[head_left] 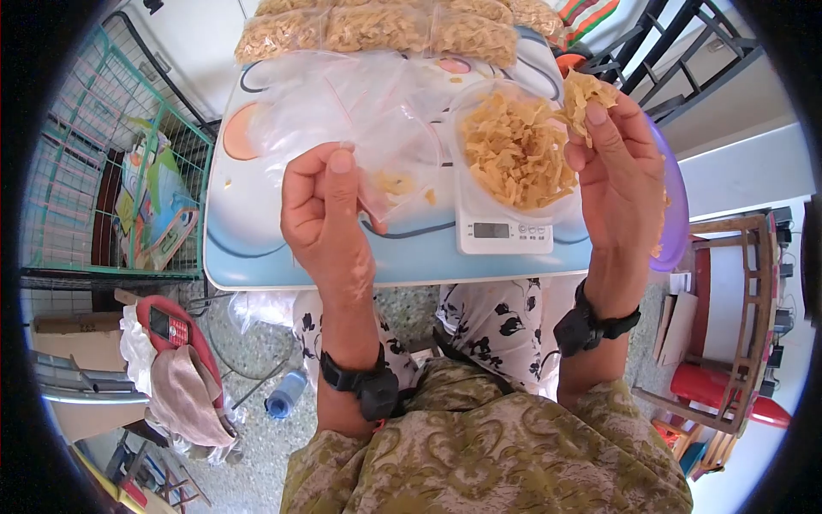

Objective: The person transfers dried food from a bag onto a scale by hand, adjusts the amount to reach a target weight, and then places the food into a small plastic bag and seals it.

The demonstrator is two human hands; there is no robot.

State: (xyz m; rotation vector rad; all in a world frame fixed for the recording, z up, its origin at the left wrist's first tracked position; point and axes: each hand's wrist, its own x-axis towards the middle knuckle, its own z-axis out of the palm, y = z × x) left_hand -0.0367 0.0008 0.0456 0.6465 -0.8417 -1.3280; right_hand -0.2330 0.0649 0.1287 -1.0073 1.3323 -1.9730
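Note:
My left hand (325,206) pinches the edge of a clear plastic bag (372,195) between thumb and fingers; a few yellowish flakes show in or under it. My right hand (621,167) grips a small bunch of dried yellowish flakes (586,96), raised at the right side of a clear round bowl (456,110). More loose flakes (514,150) fill much of that bowl. Beneath it stands a white kitchen scale (505,237), its display too small to read. A purple basin (676,193), partly hidden behind my right hand, holds some flakes at the table's right edge.
Several filled bags of flakes (377,30) line the table's far side. Flat clear bags (321,90) lie spread over the patterned table (248,267). To the left stands a green wire cage (77,171); a wooden chair (745,317) is at the right. A phone (169,326) rests low left.

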